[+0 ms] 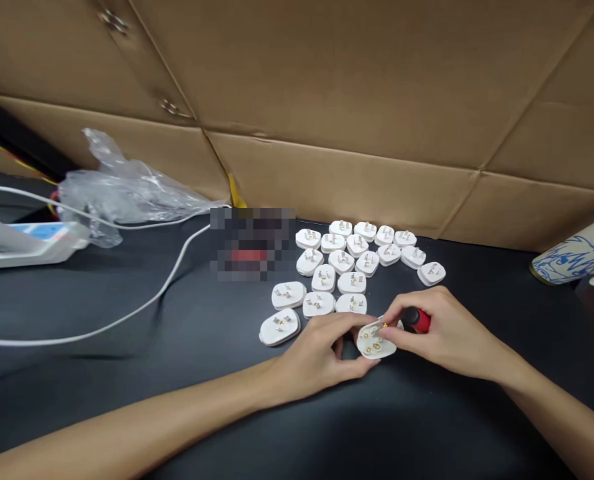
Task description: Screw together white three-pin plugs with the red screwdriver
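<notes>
My left hand [321,350] grips the edge of a white plug base [369,341] between thumb and fingers, just above the table. Brass-coloured terminals show on its upturned inner side. My right hand [439,330] is closed at the base's right side, thumb and index fingertips pinched over the terminals. Whatever sits between those fingertips is too small to make out. Tucked in that same hand is a red-and-black screwdriver [417,320], its handle showing and its tip hidden. Several white plugs [345,261] lie beyond my hands, metal pins upward.
A white power strip [31,243] lies at the left, with a white cable [177,267] crossing the black table. Crumpled clear plastic [131,190] rests against the brown cardboard wall [347,173]. A blurred patch hides something behind the plugs. A patterned cup [571,260] lies at right.
</notes>
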`<state>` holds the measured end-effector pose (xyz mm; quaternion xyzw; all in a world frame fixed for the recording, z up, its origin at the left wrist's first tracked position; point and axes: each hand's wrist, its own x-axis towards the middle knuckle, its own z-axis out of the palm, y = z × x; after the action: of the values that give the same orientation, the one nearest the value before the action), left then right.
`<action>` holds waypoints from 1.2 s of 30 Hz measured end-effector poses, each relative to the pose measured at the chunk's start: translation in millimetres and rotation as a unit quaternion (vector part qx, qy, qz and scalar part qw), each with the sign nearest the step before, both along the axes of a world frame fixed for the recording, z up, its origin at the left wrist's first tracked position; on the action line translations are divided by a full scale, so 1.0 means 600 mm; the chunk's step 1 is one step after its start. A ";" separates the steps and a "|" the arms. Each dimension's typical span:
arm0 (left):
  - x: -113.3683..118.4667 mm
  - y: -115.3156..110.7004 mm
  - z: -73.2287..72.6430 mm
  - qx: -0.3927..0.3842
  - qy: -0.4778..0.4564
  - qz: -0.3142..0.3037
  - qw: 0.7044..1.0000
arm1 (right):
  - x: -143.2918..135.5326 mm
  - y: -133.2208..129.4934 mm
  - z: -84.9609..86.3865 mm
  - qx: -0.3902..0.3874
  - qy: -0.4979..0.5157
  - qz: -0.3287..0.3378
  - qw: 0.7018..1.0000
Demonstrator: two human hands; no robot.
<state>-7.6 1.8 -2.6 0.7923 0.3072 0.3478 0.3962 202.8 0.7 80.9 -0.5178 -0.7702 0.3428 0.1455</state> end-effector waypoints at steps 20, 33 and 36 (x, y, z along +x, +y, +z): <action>-0.001 0.000 -0.003 0.066 0.028 -0.009 0.997 | -0.001 -0.012 -0.006 0.038 -0.075 0.053 0.995; 0.002 0.000 -0.002 0.107 0.032 -0.040 0.993 | -0.001 -0.017 -0.002 0.035 -0.094 0.081 0.992; 0.003 0.000 -0.003 0.109 0.029 -0.041 0.993 | -0.003 -0.017 -0.003 0.048 -0.095 0.082 0.991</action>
<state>-5.8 1.6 -4.7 0.8524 0.2458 0.3398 0.3122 201.3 -9.5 79.0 -0.4759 -0.8356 0.2658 0.0679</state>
